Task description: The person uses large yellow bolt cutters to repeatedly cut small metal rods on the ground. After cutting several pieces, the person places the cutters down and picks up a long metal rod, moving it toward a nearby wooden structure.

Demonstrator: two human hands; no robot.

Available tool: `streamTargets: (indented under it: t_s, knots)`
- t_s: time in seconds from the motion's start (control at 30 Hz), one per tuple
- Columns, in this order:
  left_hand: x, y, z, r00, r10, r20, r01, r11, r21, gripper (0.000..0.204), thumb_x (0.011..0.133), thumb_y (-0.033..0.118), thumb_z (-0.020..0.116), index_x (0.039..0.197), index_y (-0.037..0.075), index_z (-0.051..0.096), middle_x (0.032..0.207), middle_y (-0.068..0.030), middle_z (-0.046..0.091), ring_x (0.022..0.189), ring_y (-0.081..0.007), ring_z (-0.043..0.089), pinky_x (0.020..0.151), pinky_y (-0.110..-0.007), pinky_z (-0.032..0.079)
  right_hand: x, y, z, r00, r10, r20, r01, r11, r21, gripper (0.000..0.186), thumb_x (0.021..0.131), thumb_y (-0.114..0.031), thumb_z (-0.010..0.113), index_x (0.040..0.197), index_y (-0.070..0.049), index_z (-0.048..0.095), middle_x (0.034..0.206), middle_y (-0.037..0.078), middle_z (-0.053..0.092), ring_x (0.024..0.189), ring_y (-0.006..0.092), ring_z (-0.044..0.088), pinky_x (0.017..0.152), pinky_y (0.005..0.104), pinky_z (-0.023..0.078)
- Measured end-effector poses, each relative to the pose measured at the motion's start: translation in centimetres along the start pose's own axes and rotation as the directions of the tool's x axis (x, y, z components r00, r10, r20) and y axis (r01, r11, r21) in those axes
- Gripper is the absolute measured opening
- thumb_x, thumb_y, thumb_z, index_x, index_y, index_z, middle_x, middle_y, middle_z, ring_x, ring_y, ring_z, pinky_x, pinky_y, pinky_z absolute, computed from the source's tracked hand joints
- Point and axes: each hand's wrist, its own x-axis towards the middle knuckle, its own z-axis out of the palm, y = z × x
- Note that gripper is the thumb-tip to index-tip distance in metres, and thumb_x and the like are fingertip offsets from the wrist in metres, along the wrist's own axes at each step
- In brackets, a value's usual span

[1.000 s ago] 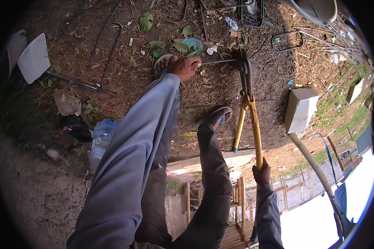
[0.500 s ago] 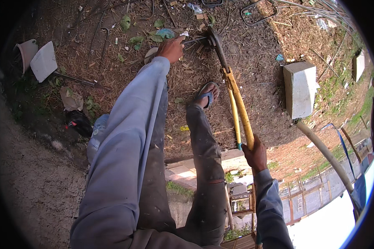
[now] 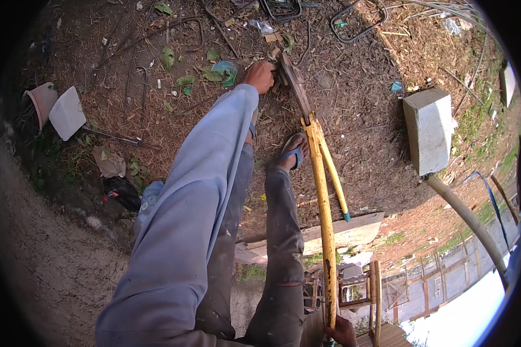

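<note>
- Yellow-handled cutter (image 3: 323, 196): on my feed it runs down the middle of the view, from its dark metal head (image 3: 295, 87) over the littered soil to the lower edge.
- I have the right hand (image 3: 344, 332) clamped around the far end of the long handle, low in the view and partly cut off by the edge.
- The second handle (image 3: 332, 172) angles away to the right with its green tip free, so I read the two handles as spread apart.
- I have the left hand (image 3: 259, 77) up by the cutter's head, fingers curled (what they close on is hidden from me, so I cannot tell whether they grip anything). The two hands are well apart.
- Just left of that hand I see a crumpled teal plastic piece (image 3: 228, 70) among green leaves (image 3: 185, 81).
- Below the head, left of the handles, a foot wears a blue flip-flop (image 3: 296, 156).
- Farther right I see a pale block (image 3: 433, 133) with a thick pole (image 3: 469, 214) running down from it.
- Beyond the head, a bent dark rod loop (image 3: 337, 34) lies on the ground.
- Off to the left sit a white panel (image 3: 67, 113) and a brown paper bag (image 3: 109, 162).
</note>
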Motion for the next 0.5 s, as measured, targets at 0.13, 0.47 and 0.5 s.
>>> streamTargets:
  t_s: [0.13,0.47,0.5]
  knots:
    - [0.5,-0.5,0.3,1.000,0.003,-0.008,-0.004,1.000,-0.008,0.032,0.075,0.005,0.059,0.106,0.005,0.070,0.088,-0.0284,0.066,0.087,-0.0441,0.065,0.080,-0.049,0.053,-4.4,5.0,4.8,0.988,0.011,-0.156,-0.040,0.982,-0.185,0.053,0.092,-0.022,0.067,0.136,0.001,0.046,0.102,0.011,0.059,0.086,0.0183,0.056,0.068,0.0348,0.051]
    - [1.3,-0.5,1.9,0.987,0.102,-0.125,-0.102,0.995,0.013,0.013,0.073,0.011,0.069,0.072,0.000,0.061,0.077,-0.0240,0.063,0.077,-0.0379,0.065,0.073,-0.046,0.053,-26.4,-14.8,1.1,0.973,0.224,0.063,-0.232,0.948,0.219,0.068,0.093,-0.039,0.065,0.145,-0.005,0.036,0.102,0.000,0.053,0.086,0.0107,0.047,0.073,0.0302,0.043]
    - [1.4,-0.6,2.1,0.986,0.109,-0.125,-0.104,0.994,0.043,0.010,0.076,0.008,0.064,0.073,-0.001,0.061,0.079,-0.0249,0.063,0.080,-0.0390,0.065,0.073,-0.047,0.052,-28.3,-18.4,0.7,0.962,0.274,0.009,-0.267,0.931,0.248,0.064,0.094,-0.037,0.063,0.144,-0.005,0.038,0.101,0.000,0.052,0.086,0.0105,0.047,0.074,0.0296,0.043]
